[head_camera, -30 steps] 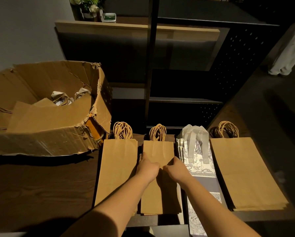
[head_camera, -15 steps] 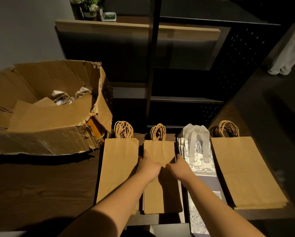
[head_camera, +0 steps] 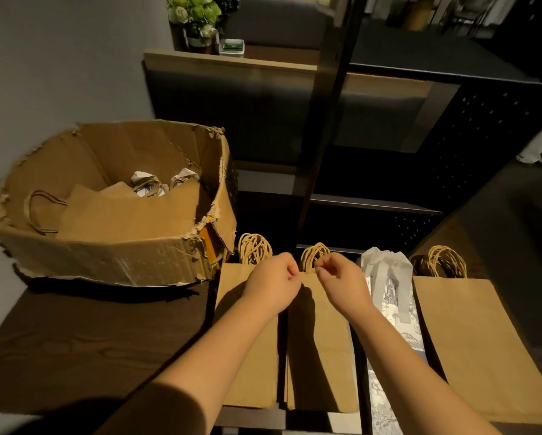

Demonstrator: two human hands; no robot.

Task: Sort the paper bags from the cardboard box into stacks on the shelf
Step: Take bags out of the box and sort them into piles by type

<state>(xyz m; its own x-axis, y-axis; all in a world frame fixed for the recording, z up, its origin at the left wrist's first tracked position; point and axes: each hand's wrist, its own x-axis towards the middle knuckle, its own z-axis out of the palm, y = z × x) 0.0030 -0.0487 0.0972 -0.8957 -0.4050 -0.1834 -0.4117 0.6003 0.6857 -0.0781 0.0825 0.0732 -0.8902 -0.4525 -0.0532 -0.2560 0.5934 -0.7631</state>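
Head view: a big torn cardboard box [head_camera: 106, 246] with paper bags inside is seen on the dark shelf [head_camera: 75, 346]. Four bag stacks are laid beside it. The second brown stack's [head_camera: 320, 356] twisted handles [head_camera: 310, 257] are pinched by the left hand [head_camera: 274, 282] and right hand [head_camera: 342, 279].

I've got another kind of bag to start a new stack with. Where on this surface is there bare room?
The widest bare patch is the dark wood surface in front of the cardboard box, left of the leftmost brown stack. Rightward it is crowded: four stacks lie side by side with thin gaps between them.
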